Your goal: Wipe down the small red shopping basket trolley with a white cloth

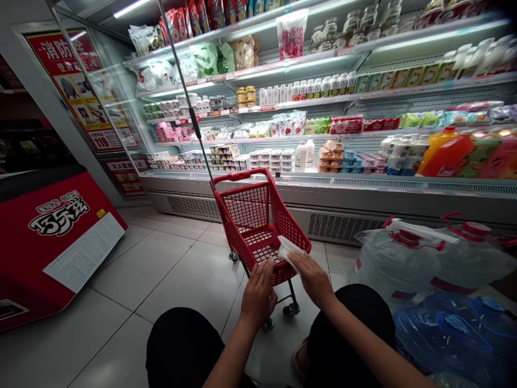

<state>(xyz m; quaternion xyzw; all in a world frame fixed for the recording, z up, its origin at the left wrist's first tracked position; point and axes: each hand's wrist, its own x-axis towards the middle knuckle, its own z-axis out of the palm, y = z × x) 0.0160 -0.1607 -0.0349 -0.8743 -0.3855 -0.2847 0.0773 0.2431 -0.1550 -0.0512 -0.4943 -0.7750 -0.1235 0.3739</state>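
A small red shopping trolley [250,215] with a long thin handle stands on the tiled floor in front of me. My left hand [259,295] rests on its near rim, fingers curled over the edge. My right hand [312,276] presses a white cloth [286,249] against the trolley's right rim, fingers lying flat on the cloth. My knees in black trousers sit below both hands.
A lit refrigerated shelf unit [323,183] full of dairy packs and bottles runs behind the trolley. Large water jugs [404,258] lie at the right. A red chest freezer [56,237] stands at the left. Pale floor tiles [161,275] stretch between.
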